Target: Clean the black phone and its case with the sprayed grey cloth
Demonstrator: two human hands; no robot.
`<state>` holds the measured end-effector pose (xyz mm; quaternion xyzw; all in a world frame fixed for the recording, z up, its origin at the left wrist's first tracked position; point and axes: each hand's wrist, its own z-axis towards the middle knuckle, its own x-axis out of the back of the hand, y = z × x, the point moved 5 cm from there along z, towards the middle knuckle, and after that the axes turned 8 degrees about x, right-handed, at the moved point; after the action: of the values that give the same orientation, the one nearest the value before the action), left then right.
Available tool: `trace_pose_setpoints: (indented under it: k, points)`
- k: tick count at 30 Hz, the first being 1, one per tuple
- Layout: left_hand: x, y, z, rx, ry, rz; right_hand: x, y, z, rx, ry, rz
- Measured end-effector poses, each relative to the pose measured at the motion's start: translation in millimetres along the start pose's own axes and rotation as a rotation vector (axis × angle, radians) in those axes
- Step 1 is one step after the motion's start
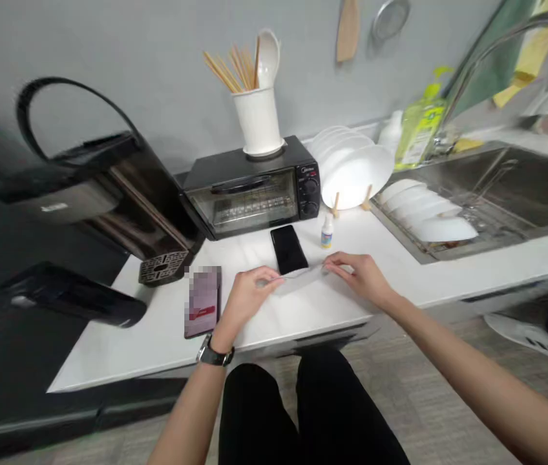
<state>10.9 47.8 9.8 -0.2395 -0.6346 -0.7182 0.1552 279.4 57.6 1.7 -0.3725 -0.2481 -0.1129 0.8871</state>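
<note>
Between my two hands a thin, whitish, see-through sheet (300, 279) is stretched just above the white countertop; its exact kind does not show. My left hand (249, 292), with a watch on its wrist, pinches the sheet's left end. At the other end, the fingertips of my right hand (358, 276) are closed on it. A black phone (289, 248) lies flat right behind the sheet, its near end close to the sheet's edge. Beyond my right hand a small white bottle (327, 232) with a coloured label stands upright. Left of my left hand rests a second phone (205, 300), its screen lit.
A toaster oven (254, 200) stands at the back, bearing a white utensil holder (258, 119). White plates (351, 174) stand in a rack beside it. To the right are a sink (497, 219) with bowls (429, 213). A black drink machine (123, 200) and dark bottle (104, 303) occupy the left.
</note>
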Motion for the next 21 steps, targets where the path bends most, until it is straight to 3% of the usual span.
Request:
trace_pose_setpoints:
  k: [6,10,14,16,18,21]
  points:
    - [6.3,8,-3,-0.055,-0.016,0.121,4,-8,3,0.051,0.12,0.073]
    - [7.7,12,-4,-0.221,0.054,0.04,0,-13,5,0.045,0.178,0.11]
    - [9.9,22,-18,-0.378,0.1,0.094,6,-26,0,0.092,0.169,0.098]
    - [9.7,27,-33,-0.434,0.068,0.123,9,-35,-9,0.127,0.086,0.08]
    - [6.0,28,-52,-0.462,-0.033,0.152,7,-43,-24,0.154,-0.095,0.076]
    - [-2.8,20,-75,-0.395,-0.172,0.21,0,-49,-49,0.169,-0.351,0.061]
